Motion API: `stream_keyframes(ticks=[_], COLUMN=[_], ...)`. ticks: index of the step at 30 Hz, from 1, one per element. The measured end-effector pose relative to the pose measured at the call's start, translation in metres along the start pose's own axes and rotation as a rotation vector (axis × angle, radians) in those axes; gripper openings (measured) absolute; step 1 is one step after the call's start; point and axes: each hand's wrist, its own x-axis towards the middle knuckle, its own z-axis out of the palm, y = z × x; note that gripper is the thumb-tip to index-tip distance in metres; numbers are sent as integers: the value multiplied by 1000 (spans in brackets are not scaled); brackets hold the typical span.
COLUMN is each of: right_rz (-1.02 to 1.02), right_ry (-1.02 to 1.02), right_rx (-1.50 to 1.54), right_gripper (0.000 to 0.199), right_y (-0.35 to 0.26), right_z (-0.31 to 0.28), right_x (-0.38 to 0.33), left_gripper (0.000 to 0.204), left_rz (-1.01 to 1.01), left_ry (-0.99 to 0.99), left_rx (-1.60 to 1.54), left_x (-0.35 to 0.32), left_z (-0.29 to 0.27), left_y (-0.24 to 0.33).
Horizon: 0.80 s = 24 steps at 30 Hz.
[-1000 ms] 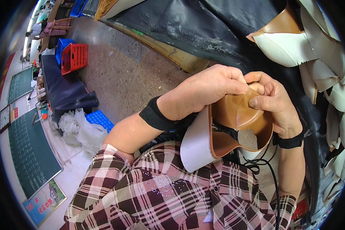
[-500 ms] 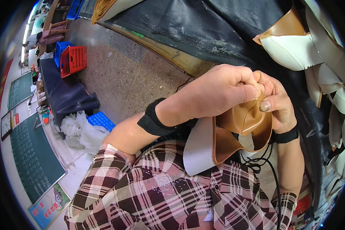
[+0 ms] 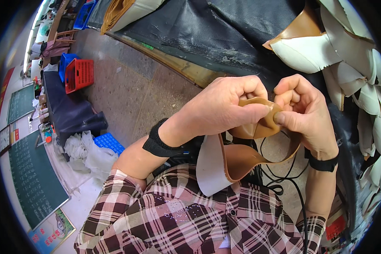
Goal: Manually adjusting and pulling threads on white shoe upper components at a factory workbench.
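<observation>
Head-worn fisheye, facing down — close over hands (image 3: 258,110)

so it's a tan leather piece (image 3: 258,127) with a pale whitish underside, curled and folded over on itself, pinched up top and drooping down toward the plaid lap.

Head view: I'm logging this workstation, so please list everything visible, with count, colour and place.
Leather piece: one, tan with pale lining, pinched between both hands.
Cut leather pieces: a stack, cream and tan, upper right.
Black sheet: one, over the bench at top.
Cable: one, black, below the hands.
Red crate: one, floor at left.
Blue crates: two, one by the red crate, one lower.
White bags: a heap, floor at left.
Green boards: two, far left.
Plaid shirt: red and white, bottom.
Wristbands: two, black.
Left hand: gripping the leather.
Right hand: gripping the leather.
</observation>
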Motion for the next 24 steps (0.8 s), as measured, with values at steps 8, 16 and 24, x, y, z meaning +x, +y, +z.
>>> stream_keyframes(ticks=[8,16,24], right_rz=[-84,-181,-391], right_ry=[-2,11,161], right_rx=[-129,-254,-872], right_gripper=[27,21,16], right_y=[-6,-3,-4], right_z=[6,10,7], right_x=[-26,-38,-32], left_gripper=[17,8,12], left_rz=[-71,412,775], left_ry=[-30,363,805], left_rx=[-211,457,780], left_x=[-4,-11,-6], left_z=[23,43,41], left_y=[3,9,9])
